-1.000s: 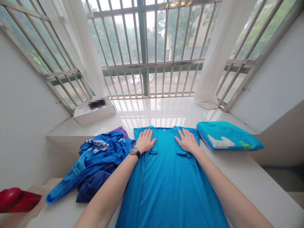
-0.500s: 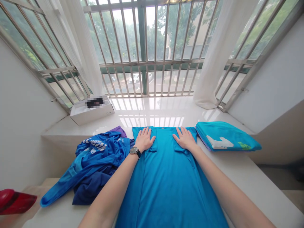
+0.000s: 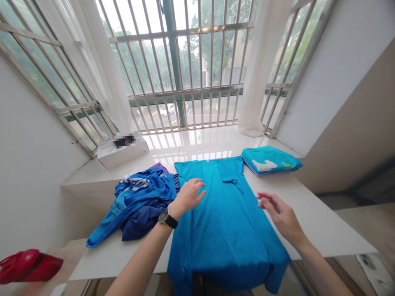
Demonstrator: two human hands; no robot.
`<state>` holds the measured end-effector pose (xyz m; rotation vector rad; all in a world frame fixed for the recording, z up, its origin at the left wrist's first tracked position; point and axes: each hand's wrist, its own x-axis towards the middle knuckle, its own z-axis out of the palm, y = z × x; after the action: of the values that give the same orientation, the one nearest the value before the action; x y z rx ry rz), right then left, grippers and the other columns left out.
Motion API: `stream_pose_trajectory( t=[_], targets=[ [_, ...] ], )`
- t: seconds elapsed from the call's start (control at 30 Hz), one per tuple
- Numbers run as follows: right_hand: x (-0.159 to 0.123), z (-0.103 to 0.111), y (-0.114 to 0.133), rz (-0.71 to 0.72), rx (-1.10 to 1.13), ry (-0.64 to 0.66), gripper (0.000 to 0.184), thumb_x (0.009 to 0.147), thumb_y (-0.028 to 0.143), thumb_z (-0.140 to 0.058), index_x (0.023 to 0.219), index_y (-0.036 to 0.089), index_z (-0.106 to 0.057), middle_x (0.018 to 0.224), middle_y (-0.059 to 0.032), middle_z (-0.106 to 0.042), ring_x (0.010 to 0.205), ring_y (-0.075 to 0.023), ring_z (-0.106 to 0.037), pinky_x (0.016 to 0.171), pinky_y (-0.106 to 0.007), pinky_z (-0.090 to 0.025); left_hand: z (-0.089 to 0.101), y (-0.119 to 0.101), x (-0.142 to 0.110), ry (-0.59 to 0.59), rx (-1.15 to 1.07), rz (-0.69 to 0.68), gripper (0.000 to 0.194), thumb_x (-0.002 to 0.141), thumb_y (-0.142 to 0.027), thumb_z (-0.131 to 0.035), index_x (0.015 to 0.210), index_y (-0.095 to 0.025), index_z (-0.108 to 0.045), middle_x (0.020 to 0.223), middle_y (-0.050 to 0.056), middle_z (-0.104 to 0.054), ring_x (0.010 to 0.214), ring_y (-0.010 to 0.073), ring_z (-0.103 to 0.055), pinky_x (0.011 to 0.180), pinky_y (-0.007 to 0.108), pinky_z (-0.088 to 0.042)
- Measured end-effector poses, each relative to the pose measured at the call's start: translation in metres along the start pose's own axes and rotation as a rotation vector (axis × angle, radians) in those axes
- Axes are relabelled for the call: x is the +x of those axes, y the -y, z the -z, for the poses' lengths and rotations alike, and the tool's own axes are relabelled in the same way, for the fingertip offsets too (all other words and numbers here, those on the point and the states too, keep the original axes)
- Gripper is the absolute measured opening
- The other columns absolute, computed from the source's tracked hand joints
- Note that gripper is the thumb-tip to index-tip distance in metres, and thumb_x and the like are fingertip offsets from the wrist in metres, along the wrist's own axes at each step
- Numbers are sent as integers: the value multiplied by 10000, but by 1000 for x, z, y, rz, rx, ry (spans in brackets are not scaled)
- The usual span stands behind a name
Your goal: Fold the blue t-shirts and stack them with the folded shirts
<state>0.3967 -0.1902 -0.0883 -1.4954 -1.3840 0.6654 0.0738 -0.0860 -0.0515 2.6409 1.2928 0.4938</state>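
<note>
Status: blue shirt (image 3: 228, 230) at frame ctr, laid out on bench (image 3: 330, 234), lower end hanging over the near edge; one sleeve (image 3: 230, 174) turned in, body not yet folded up. Folded stack (image 3: 276, 157), mid-right: done, by appearance. Crumpled heap (image 3: 143, 213), mid-left: apparently o/s. Hands apart: L hand (image 3: 189, 197) over shirt, R hand (image 3: 282, 216) beside it; both loosely bent, no grip visible. L contact w/ shirt: can't tell.
</note>
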Motion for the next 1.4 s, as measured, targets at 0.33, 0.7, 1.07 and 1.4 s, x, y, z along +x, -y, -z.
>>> stream_pose_trajectory(
  t=[0.33,0.7,1.07,1.4],
  targets=[
    [-185,28,-48,-582,297,-298,500,720,636,-695,980,210,-718,1004,-114,-759,946,-300,-710,781,-386,-598,-49,-130,25,305,-159,-264,266,952,-258,-436,1003,-209,-693,945,73,-732,884,218,-677,766,286,-506],
    [-154,19,-54,-378,255,110,492,785,609,-658,1085,222,-704,1103,-98,-736,1064,-280,-671,960,-396,-514,-75,-167,-20,448,-1277,294,294,835,-349,-599,1030,-129,-594,979,87,-671,727,151,-656,566,242,-522],
    [-159,31,-26,-428,188,72,457,794,630,-615,601,216,-652,604,5,-584,627,-188,-543,627,-285,-475,-84,-191,-93,648,-1294,301,271,801,-310,-643,1012,-141,-664,913,73,-706,864,213,-672,757,331,-534],
    [-158,34,-16,-428,204,78,427,817,606,-614,688,201,-663,660,-2,-609,655,-178,-531,637,-270,-462,-103,-234,-103,448,-1548,431,209,741,-245,-717,910,-150,-637,927,56,-667,887,187,-606,773,280,-478]
  ],
)
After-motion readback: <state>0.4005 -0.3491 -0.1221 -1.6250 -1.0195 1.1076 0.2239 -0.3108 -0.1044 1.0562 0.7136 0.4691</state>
